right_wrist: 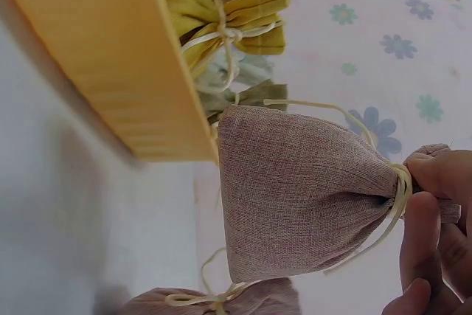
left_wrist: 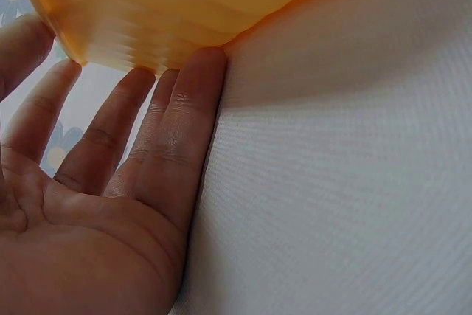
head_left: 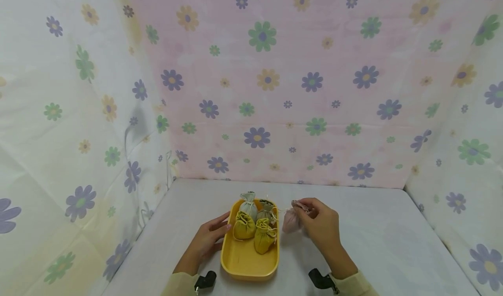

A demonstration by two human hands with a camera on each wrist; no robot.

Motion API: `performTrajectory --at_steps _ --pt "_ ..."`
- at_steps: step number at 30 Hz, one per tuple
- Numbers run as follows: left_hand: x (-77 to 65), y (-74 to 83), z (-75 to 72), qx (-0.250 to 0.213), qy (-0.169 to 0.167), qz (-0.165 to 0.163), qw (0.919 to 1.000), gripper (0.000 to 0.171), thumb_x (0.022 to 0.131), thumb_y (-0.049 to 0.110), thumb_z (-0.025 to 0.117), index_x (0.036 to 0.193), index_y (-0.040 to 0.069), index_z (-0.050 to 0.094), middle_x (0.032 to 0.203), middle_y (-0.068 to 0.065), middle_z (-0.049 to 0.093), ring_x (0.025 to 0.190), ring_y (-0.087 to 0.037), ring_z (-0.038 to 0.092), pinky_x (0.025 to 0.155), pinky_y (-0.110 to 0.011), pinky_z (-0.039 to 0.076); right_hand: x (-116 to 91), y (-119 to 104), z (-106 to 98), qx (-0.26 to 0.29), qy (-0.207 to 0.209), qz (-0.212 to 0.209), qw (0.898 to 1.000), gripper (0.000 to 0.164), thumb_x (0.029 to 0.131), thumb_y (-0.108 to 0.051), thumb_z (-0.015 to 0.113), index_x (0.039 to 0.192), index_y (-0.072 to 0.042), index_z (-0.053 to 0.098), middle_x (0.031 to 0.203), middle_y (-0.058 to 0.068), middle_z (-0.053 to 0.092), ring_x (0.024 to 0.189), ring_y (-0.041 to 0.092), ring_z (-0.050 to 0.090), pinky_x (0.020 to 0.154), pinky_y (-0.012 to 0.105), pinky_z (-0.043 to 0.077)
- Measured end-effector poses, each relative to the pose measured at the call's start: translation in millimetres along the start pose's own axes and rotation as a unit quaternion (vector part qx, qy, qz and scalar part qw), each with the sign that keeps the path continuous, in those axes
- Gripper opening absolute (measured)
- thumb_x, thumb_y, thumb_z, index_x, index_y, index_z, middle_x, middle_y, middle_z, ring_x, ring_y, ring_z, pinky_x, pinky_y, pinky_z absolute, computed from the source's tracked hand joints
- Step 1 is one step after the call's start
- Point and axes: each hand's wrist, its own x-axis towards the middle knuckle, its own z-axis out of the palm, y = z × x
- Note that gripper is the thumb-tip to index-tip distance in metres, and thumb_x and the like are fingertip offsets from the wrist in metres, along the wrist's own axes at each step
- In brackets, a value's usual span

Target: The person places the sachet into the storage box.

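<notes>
My right hand [head_left: 323,226] pinches a dusty-pink drawstring pouch [right_wrist: 310,197] by its gathered neck, just right of the yellow tray [head_left: 251,267]. In the right wrist view the pouch hangs clear of the fingers, its cream cord wrapped below the fingertips. My left hand [head_left: 207,239] rests against the tray's left side; the left wrist view shows fairly straight fingers [left_wrist: 181,130] with their tips on its wall. Inside the tray, toward the far end, sit two mustard pouches [head_left: 244,226] [head_left: 264,237], a pale grey pouch [head_left: 248,206] and an olive-grey pouch [head_left: 265,211].
Another pink pouch [right_wrist: 258,300] with a cream cord shows at the bottom of the right wrist view, below the held one. White cloth covers the table [head_left: 373,235]. Flower-printed curtains [head_left: 291,86] close off the back and both sides.
</notes>
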Motion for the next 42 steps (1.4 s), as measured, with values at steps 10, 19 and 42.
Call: performTrajectory --at_steps 10,19,42 --pt "-2.1 2.5 1.9 -0.001 -0.001 0.001 1.0000 0.073 0.090 0.046 0.078 0.155 0.029 0.050 0.159 -0.021 0.045 0.130 -0.033 0.063 0.092 -0.043 0.062 1.4 -16.6 -4.7 -0.001 0.018 -0.041 0.999 0.018 0.082 -0.024 0.090 0.097 -0.028 0.079 0.087 -0.016 0.073 0.074 0.008 0.059 0.056 0.022 0.049" --pt "0.0 2.1 0.9 -0.001 0.003 -0.002 1.0000 0.073 0.088 0.048 0.079 0.154 0.030 0.052 0.160 -0.020 0.044 0.131 -0.032 0.062 0.092 -0.043 0.062 -0.8 -37.4 -5.3 0.050 -0.012 -0.050 0.997 0.017 0.086 -0.025 0.087 0.100 -0.030 0.077 0.096 -0.019 0.076 0.074 0.005 0.064 0.061 0.022 0.054" --pt "-0.6 2.9 1.0 0.001 0.002 -0.004 1.0000 0.074 0.088 0.048 0.079 0.154 0.029 0.051 0.160 -0.021 0.044 0.128 -0.030 0.064 0.091 -0.043 0.063 -21.1 -70.6 19.4 0.125 -0.082 -0.087 0.985 0.020 0.083 -0.014 0.088 0.091 -0.026 0.075 0.092 -0.015 0.070 0.075 0.003 0.069 0.067 0.023 0.063"
